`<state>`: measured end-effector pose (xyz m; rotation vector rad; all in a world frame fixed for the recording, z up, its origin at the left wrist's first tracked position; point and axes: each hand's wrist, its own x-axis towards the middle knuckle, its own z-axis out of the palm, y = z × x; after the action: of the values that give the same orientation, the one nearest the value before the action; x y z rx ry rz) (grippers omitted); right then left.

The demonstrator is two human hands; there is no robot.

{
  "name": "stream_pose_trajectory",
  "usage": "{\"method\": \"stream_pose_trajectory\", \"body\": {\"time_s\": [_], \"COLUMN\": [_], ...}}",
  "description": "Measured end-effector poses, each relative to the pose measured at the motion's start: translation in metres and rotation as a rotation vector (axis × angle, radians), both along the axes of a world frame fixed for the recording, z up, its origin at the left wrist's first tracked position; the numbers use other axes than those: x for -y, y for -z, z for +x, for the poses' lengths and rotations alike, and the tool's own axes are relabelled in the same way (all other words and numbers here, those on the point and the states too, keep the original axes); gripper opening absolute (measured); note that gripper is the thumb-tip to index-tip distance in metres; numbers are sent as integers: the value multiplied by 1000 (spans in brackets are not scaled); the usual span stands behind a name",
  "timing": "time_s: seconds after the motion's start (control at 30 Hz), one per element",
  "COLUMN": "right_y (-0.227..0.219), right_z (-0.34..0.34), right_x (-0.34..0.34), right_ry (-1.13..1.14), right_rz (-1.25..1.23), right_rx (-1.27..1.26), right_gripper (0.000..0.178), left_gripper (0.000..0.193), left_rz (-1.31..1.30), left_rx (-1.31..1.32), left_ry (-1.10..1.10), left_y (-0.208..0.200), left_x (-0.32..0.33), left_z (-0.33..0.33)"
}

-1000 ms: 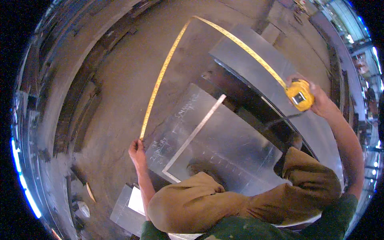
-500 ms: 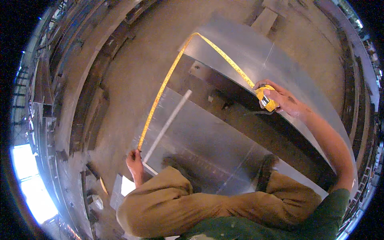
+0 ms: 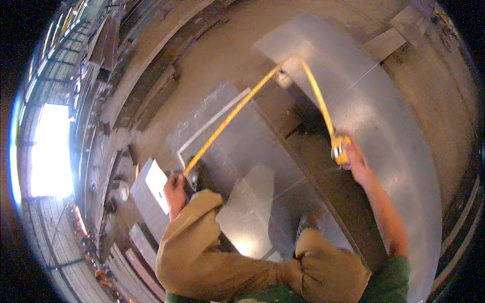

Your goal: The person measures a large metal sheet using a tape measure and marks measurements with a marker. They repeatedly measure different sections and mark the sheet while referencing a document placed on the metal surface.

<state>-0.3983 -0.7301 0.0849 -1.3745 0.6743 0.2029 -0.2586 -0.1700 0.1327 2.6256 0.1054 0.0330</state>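
The yellow case of a tape measure (image 3: 340, 150) is wrapped in my right hand (image 3: 356, 164), above the gap between two metal sheets. Its yellow blade (image 3: 236, 113) runs out from the case, folds sharply over the far sheet, and comes back to my left hand (image 3: 175, 192). That hand is closed, pinching the blade's end beside my left knee. A pale L-shaped metal square (image 3: 214, 120) lies on the nearer grey sheet (image 3: 242, 146), just left of the blade.
A large curved metal sheet (image 3: 384, 126) spreads along the right. Dark space shows between it and the nearer sheet. White paper (image 3: 157, 186) rests on a grey plate at the left. Long steel beams (image 3: 136, 65) line the upper left. A flat bar (image 3: 385, 44) lies at the far right.
The view has turned and shifted. The blade's end has come closer to my left knee, and the blade's fold is now narrower. Both hands keep their hold on the tape measure.
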Motion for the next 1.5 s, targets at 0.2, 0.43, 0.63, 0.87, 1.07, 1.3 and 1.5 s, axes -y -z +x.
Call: {"method": "stream_pose_trajectory", "body": {"time_s": [0.2, 0.43, 0.63, 0.87, 1.07, 1.3, 1.5], "right_y": [-5, 40, 94, 97, 169, 192, 176], "right_z": [17, -19, -98, -190, -249, -262, -256], "right_x": [-18, -78, -96, -148, -143, -143, -167], "right_ry": [-172, -8, 58, 52, 169, -85, -127], "right_rz": [-101, 13, -207, -635, -914, -1212, -1284], "right_rx": [143, 78, 265, -60, 65, -451, -458], "right_gripper": [46, 40, 39, 39, 34, 65, 62], "left_gripper": [22, 18, 15, 14, 13, 11, 10], "left_rz": [-32, -105, -253, -164, -75, 8, -49], "left_rx": [73, -58, -274, -236, -145, -160, -191], "left_ry": [-127, -204, -160, -28, 155, 241, 167], "left_y": [-47, -36, 91, 173, 204, 204, 211], "left_x": [-22, -63, -73, -92, -102, -99, -103], "left_z": [-81, -200, -265, -278, -240, -227, -227]}}
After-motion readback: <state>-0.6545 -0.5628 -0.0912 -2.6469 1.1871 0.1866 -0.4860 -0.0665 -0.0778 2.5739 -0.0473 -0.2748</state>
